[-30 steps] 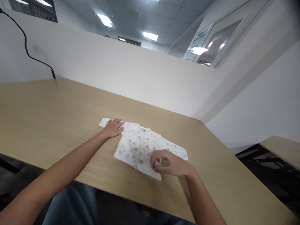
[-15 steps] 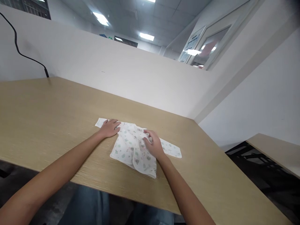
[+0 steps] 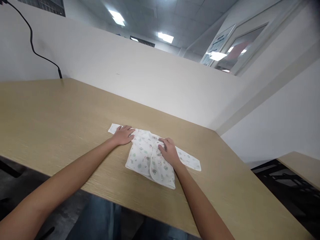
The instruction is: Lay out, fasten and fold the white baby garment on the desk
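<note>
White printed cotton: a small baby shirt [image 3: 146, 158] lies flat on the light wood-grain bench [image 3: 50, 126], near the front edge, collar toward the partition wall [image 3: 140, 80]. The print consists of small green and pink motifs; a small label at the collar carries dark marks too small to read.

The left hand [image 3: 123, 135] rests palm-down, fingers extended, on the left sleeve [image 3: 113, 128] of the shirt. Its grip is fully flat and closes on nothing; it presses the fabric against the bench.

The right hand [image 3: 170, 151] lies palm-down on the right front panel, fingers pointing toward the collar. Its grip is likewise flat and pinches no fabric. The right sleeve [image 3: 190, 161] extends flat beside this hand.

A black cable [image 3: 37, 55] hangs down the partition wall at the far left. A poster [image 3: 212, 50] on the far wall is illegible.
</note>
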A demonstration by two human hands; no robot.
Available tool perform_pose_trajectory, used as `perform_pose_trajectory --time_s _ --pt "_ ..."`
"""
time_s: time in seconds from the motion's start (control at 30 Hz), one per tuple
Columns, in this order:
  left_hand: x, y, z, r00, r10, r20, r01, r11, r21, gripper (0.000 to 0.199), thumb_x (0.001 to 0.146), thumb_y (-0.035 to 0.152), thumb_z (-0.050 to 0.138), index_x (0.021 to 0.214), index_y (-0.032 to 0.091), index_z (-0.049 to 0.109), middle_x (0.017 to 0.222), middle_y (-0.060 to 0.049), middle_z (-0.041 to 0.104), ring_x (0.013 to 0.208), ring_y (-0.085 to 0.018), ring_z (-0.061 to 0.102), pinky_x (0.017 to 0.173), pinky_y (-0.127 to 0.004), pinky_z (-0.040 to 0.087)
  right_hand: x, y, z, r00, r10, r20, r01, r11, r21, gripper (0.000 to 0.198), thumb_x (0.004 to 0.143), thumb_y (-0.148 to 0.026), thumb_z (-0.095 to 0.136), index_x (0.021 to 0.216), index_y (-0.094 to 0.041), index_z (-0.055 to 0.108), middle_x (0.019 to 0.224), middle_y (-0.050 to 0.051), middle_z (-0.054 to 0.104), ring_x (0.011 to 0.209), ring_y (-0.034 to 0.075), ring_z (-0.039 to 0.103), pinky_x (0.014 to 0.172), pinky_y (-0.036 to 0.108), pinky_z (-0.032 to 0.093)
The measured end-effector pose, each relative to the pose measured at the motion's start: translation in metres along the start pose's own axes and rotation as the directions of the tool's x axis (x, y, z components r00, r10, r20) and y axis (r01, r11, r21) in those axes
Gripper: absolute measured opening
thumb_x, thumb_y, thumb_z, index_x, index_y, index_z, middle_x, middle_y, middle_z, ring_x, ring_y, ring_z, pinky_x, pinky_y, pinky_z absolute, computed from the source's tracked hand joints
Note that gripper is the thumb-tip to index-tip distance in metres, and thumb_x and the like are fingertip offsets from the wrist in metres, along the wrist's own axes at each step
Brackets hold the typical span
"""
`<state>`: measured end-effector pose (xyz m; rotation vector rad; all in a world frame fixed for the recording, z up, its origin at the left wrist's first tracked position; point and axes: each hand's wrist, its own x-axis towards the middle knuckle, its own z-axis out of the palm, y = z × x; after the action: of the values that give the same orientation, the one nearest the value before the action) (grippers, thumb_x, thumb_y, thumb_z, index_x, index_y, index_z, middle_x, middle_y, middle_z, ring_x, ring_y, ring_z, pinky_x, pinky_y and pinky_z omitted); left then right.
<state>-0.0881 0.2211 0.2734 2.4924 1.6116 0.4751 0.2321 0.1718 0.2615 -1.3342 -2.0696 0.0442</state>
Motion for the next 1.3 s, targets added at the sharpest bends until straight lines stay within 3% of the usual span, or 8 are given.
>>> perform_pose_trajectory --time_s 0.13,0.4,0.5,0.63,0.83,0.97,1.1,1.3 --pt "0.0 0.0 0.0 1.0 -0.008 0.012 0.008 1.0 0.007 0.054 0.098 0.048 0.033 0.144 0.028 0.053 0.157 -0.01 0.045 0.147 -0.029 0.036 0.121 -0.058 0.022 -0.001 -0.001 -0.001 0.996 -0.011 -0.089 0.017 0.997 0.07 0.019 0.094 -0.034 0.054 0.097 -0.022 0.069 0.101 0.01 0.061 0.102 0.027 0.056 0.095 0.045 0.046" --pt "0.001 -0.001 0.001 1.0 0.001 0.011 -0.001 1.0 0.013 0.053 0.099 0.047 0.034 0.145 0.028 0.052 0.157 -0.01 0.045 0.147 -0.029 0.036 0.121 -0.059 0.022 0.006 -0.016 -0.004 0.974 0.082 -0.21 -0.049 0.986 0.157 0.022 0.094 -0.037 0.056 0.093 -0.02 0.071 0.097 0.009 0.065 0.082 0.021 0.06 0.082 0.038 0.051" --pt "0.001 -0.003 0.002 1.0 -0.003 0.012 0.003 1.0 0.014 0.054 0.099 0.048 0.033 0.145 0.028 0.052 0.158 -0.01 0.044 0.148 -0.029 0.035 0.121 -0.059 0.022 0.007 -0.023 -0.005 0.987 0.119 -0.105 -0.087 0.959 0.269 0.031 0.093 -0.04 0.058 0.113 -0.019 0.069 0.118 0.012 0.066 0.09 0.021 0.066 0.08 0.035 0.055" --pt "0.001 -0.003 0.0 0.999 0.007 -0.035 -0.007 1.0 0.018 0.053 0.098 0.048 0.036 0.143 0.026 0.055 0.157 -0.01 0.045 0.148 -0.027 0.036 0.122 -0.053 0.026 0.003 -0.011 -0.017 0.988 0.156 -0.022 -0.137 0.921 0.365 0.051 0.096 -0.045 0.054 0.142 -0.022 0.053 0.149 0.014 0.051 0.121 0.024 0.061 0.096 0.039 0.053" --pt "-0.004 0.008 -0.006 0.988 0.09 -0.124 -0.104 0.989 -0.108 0.053 0.099 0.049 0.035 0.13 0.02 0.067 0.148 -0.01 0.056 0.138 -0.024 0.049 0.118 -0.038 0.038 -0.031 0.039 -0.041 0.912 0.398 0.093 -0.396 0.917 -0.045 0.059 0.097 -0.049 0.042 0.143 -0.013 0.05 0.149 0.02 0.051 0.139 0.033 0.046 0.114 0.052 0.037" --pt "-0.007 0.011 0.002 0.988 0.15 0.026 -0.148 0.986 -0.071 0.066 0.101 0.055 0.027 0.151 0.017 0.047 0.163 -0.01 0.037 0.151 -0.027 0.032 0.125 -0.046 0.025 -0.044 0.039 -0.038 0.853 0.464 0.238 -0.363 0.857 -0.366 0.065 0.103 -0.046 0.027 0.155 -0.009 0.035 0.165 0.016 0.027 0.153 0.032 0.022 0.123 0.05 0.022" --pt "-0.005 0.007 0.005 0.976 0.135 0.169 -0.128 0.99 -0.05 0.067 0.103 0.055 0.014 0.16 0.022 0.029 0.169 -0.004 0.019 0.157 -0.025 0.016 0.126 -0.049 0.014 -0.034 0.038 -0.039 0.826 0.497 0.266 -0.351 0.823 -0.446 0.064 0.105 -0.049 0.02 0.161 -0.017 0.026 0.168 0.007 0.02 0.156 0.027 0.016 0.126 0.048 0.016" --pt "0.001 -0.005 -0.004 0.981 0.069 0.179 -0.065 0.997 -0.03 0.064 0.102 0.058 0.012 0.158 0.034 0.032 0.168 0.0 0.023 0.156 -0.027 0.018 0.124 -0.055 0.014 -0.021 0.06 -0.051 0.808 0.547 0.22 -0.416 0.793 -0.445 0.061 0.105 -0.051 0.021 0.159 -0.024 0.031 0.168 0.006 0.023 0.155 0.026 0.019 0.124 0.055 0.016"
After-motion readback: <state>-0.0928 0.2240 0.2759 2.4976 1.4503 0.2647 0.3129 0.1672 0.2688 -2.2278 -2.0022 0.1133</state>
